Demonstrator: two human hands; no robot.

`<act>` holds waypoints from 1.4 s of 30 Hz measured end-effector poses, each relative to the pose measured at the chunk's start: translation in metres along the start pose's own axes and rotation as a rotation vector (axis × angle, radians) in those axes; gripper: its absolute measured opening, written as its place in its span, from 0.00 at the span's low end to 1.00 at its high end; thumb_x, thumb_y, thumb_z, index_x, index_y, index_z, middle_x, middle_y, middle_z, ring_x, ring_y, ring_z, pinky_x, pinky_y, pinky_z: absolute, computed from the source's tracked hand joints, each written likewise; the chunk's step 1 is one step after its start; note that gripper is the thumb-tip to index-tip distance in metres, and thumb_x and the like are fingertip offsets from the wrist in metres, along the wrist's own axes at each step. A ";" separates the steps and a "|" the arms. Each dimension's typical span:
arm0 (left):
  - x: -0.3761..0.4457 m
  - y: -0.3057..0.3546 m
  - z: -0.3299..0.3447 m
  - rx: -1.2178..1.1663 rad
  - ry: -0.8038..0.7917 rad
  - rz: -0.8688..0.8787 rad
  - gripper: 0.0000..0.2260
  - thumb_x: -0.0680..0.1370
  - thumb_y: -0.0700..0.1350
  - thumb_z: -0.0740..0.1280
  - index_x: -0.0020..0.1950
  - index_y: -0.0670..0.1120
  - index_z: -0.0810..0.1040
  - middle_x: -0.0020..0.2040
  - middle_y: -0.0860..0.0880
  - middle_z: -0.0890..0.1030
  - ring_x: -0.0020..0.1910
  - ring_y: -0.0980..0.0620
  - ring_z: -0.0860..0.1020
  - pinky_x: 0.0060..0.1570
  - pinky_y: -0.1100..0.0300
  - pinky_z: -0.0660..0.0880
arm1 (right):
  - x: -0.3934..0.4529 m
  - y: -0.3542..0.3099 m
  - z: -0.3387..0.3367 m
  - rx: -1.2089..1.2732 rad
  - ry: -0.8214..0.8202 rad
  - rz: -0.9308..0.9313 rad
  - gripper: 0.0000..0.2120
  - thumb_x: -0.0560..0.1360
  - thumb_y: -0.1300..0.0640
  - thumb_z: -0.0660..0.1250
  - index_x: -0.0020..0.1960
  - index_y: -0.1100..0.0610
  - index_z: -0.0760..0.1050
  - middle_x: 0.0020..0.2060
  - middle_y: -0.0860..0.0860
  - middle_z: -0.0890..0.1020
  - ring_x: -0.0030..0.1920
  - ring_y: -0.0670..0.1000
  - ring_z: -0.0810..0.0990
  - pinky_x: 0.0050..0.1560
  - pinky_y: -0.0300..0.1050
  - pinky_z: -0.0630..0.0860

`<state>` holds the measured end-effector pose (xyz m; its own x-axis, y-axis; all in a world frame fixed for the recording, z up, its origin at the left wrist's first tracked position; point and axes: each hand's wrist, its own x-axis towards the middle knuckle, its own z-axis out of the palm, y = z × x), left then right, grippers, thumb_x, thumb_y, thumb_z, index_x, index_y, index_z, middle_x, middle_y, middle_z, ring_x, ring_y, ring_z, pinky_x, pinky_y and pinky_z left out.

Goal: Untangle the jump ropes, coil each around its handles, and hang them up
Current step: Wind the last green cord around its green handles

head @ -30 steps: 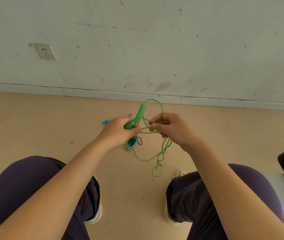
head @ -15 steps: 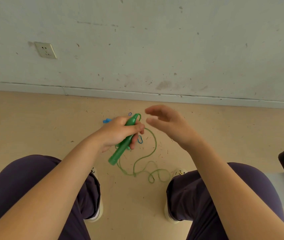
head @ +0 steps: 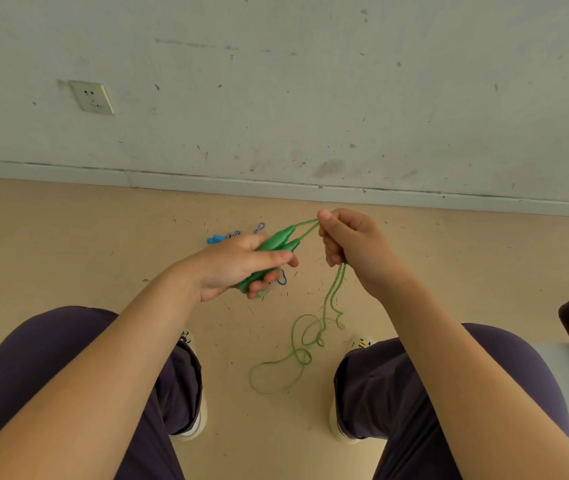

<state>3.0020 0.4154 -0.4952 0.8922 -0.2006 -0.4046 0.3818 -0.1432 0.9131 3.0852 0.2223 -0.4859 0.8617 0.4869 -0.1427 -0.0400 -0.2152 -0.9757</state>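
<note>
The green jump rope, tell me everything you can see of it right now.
The green jump rope looks like thin plastic cord with two smooth green handles. The left hand grips both handles side by side, tips pointing toward the wall. Two strands run from the tips into the right hand, which closes round them. Below that hand the cord hangs down to the floor, where it lies in loose, overlapping loops between the person's shoes.

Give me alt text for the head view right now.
Seated person's left hand grips both green plastic jump-rope handles together; the right hand pinches the thin green cord beside them, its slack looping on the tan floor. A blue-handled rope lies behind.
</note>
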 end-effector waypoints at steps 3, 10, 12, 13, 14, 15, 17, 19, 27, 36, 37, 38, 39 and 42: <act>0.008 -0.003 -0.004 -0.138 0.288 0.048 0.07 0.82 0.46 0.65 0.47 0.45 0.75 0.33 0.50 0.71 0.25 0.56 0.67 0.26 0.62 0.66 | 0.002 0.000 -0.002 -0.088 0.059 0.046 0.22 0.80 0.43 0.62 0.34 0.56 0.69 0.22 0.47 0.67 0.24 0.49 0.66 0.37 0.48 0.70; 0.005 -0.001 -0.023 -0.379 0.662 0.064 0.12 0.82 0.53 0.62 0.61 0.47 0.72 0.32 0.49 0.76 0.27 0.52 0.75 0.32 0.54 0.79 | 0.009 0.001 -0.015 -0.263 0.303 0.079 0.19 0.79 0.45 0.61 0.43 0.60 0.77 0.37 0.53 0.79 0.37 0.49 0.75 0.45 0.46 0.73; 0.002 -0.001 -0.010 -0.133 0.431 0.015 0.13 0.81 0.54 0.64 0.61 0.49 0.75 0.32 0.49 0.77 0.28 0.51 0.75 0.27 0.59 0.72 | 0.008 0.002 -0.013 -0.265 0.317 0.080 0.18 0.80 0.44 0.61 0.61 0.56 0.76 0.53 0.48 0.80 0.53 0.46 0.76 0.53 0.44 0.71; 0.001 -0.001 -0.004 -0.039 0.336 -0.008 0.12 0.81 0.55 0.65 0.59 0.48 0.76 0.31 0.50 0.77 0.28 0.52 0.73 0.26 0.61 0.67 | 0.007 0.002 -0.012 -0.246 0.322 0.063 0.19 0.80 0.45 0.60 0.66 0.54 0.72 0.59 0.46 0.77 0.59 0.45 0.74 0.58 0.44 0.70; 0.001 -0.002 0.001 0.027 0.255 -0.033 0.12 0.80 0.55 0.66 0.56 0.48 0.77 0.31 0.50 0.77 0.28 0.52 0.72 0.25 0.63 0.64 | 0.007 0.001 -0.010 -0.224 0.325 0.028 0.19 0.80 0.46 0.60 0.68 0.52 0.71 0.62 0.45 0.76 0.62 0.45 0.73 0.62 0.45 0.70; 0.000 -0.002 0.004 0.072 0.179 -0.058 0.11 0.79 0.54 0.68 0.52 0.47 0.78 0.31 0.50 0.76 0.27 0.53 0.71 0.25 0.63 0.62 | 0.005 -0.001 -0.007 -0.212 0.313 -0.017 0.17 0.80 0.47 0.61 0.67 0.51 0.72 0.62 0.44 0.76 0.63 0.44 0.73 0.63 0.45 0.70; -0.001 -0.002 0.008 0.146 0.045 -0.101 0.11 0.77 0.53 0.70 0.47 0.46 0.77 0.32 0.49 0.76 0.27 0.54 0.71 0.25 0.63 0.61 | 0.002 -0.004 -0.001 -0.217 0.221 -0.098 0.12 0.80 0.49 0.61 0.62 0.49 0.76 0.58 0.43 0.80 0.60 0.41 0.76 0.62 0.42 0.72; -0.001 0.000 0.011 0.165 -0.029 -0.107 0.11 0.77 0.53 0.71 0.46 0.45 0.77 0.32 0.50 0.76 0.26 0.54 0.71 0.24 0.64 0.60 | -0.002 -0.007 0.006 -0.211 0.060 -0.105 0.10 0.80 0.51 0.62 0.55 0.53 0.80 0.50 0.46 0.84 0.53 0.42 0.80 0.56 0.40 0.75; 0.002 0.002 0.016 0.075 -0.065 -0.079 0.10 0.76 0.49 0.73 0.47 0.45 0.75 0.32 0.47 0.77 0.27 0.52 0.72 0.21 0.64 0.60 | -0.009 -0.007 0.020 -0.269 -0.220 -0.073 0.15 0.79 0.49 0.66 0.43 0.60 0.77 0.23 0.47 0.73 0.23 0.45 0.65 0.24 0.35 0.62; 0.001 0.000 0.014 -0.033 -0.102 -0.013 0.15 0.75 0.52 0.70 0.53 0.41 0.79 0.37 0.45 0.81 0.30 0.51 0.77 0.27 0.63 0.69 | -0.001 -0.009 0.003 -0.232 -0.099 -0.060 0.17 0.76 0.49 0.70 0.42 0.63 0.76 0.26 0.51 0.70 0.24 0.45 0.65 0.26 0.35 0.65; 0.001 0.000 0.015 -0.031 -0.102 -0.006 0.17 0.74 0.54 0.70 0.52 0.41 0.79 0.35 0.46 0.79 0.29 0.51 0.74 0.27 0.63 0.69 | -0.002 -0.009 0.003 -0.230 -0.099 -0.057 0.17 0.76 0.49 0.70 0.41 0.63 0.76 0.26 0.51 0.70 0.24 0.44 0.65 0.26 0.35 0.64; 0.001 0.000 0.015 -0.032 -0.105 0.001 0.17 0.74 0.55 0.70 0.51 0.42 0.79 0.33 0.47 0.77 0.27 0.52 0.72 0.27 0.62 0.68 | -0.003 -0.009 0.003 -0.222 -0.101 -0.054 0.17 0.77 0.49 0.69 0.41 0.63 0.76 0.26 0.50 0.70 0.24 0.44 0.65 0.26 0.33 0.64; 0.002 0.000 0.015 -0.036 -0.111 0.006 0.18 0.74 0.56 0.70 0.51 0.42 0.79 0.32 0.47 0.75 0.27 0.52 0.70 0.27 0.62 0.67 | -0.003 -0.010 0.003 -0.212 -0.107 -0.053 0.16 0.77 0.50 0.69 0.41 0.63 0.76 0.25 0.48 0.69 0.23 0.43 0.65 0.25 0.32 0.64; 0.001 -0.001 0.016 -0.039 -0.150 0.013 0.17 0.75 0.57 0.69 0.49 0.43 0.81 0.31 0.47 0.72 0.27 0.52 0.67 0.27 0.61 0.66 | -0.005 -0.011 0.005 -0.201 -0.137 -0.068 0.17 0.78 0.51 0.68 0.41 0.65 0.75 0.25 0.47 0.69 0.23 0.41 0.64 0.25 0.31 0.63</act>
<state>2.9990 0.3998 -0.4971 0.8522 -0.3450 -0.3933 0.3823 -0.1027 0.9183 3.0784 0.2266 -0.4758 0.7820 0.6131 -0.1126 0.1287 -0.3356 -0.9332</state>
